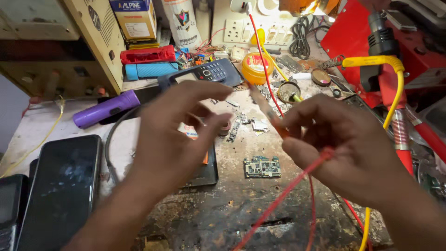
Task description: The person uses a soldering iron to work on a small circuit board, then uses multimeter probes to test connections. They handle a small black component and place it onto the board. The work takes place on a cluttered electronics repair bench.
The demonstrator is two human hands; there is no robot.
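My right hand (348, 148) grips a thin probe-like tool (265, 109) with a red wire (283, 195) trailing down from it toward the bench's near edge. Its tip points up and left, blurred by motion. My left hand (174, 130) hovers above the bench with fingers spread and nothing in it, close to the tool's tip. Below and between my hands a small green circuit board (262, 167) lies flat on the worn bench (218, 209). A dark phone (204, 172) lies partly hidden under my left hand.
A black smartphone (62, 186) lies at the left, a purple cylinder (106, 109) behind it. A keypad phone (204, 73), a yellow tin (256, 68), small parts and wall sockets (234, 30) crowd the back. Yellow cable (390, 97) and red equipment (367, 42) stand at the right.
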